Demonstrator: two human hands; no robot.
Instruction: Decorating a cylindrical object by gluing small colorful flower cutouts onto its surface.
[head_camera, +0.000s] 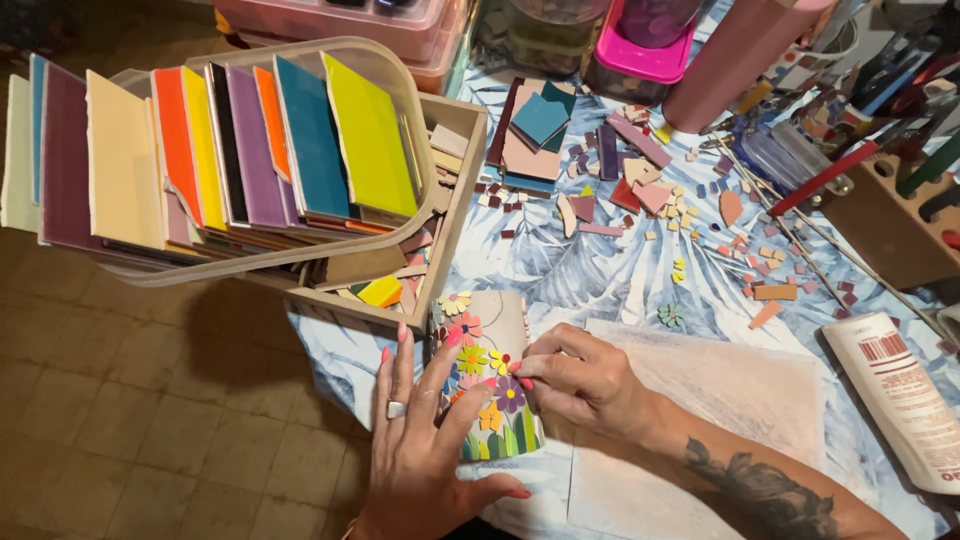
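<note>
The left hand (420, 450) cups the stiff, likely fragile flower-mosaic piece (487, 375) at the surface's (620, 280) near edge, best held by its sides, while the right hand's (585, 378) fingertips pinch a small tile onto it.

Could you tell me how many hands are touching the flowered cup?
2: the left hand steadies the flowered cup from the left, and the right hand pinches its right edge.
</note>
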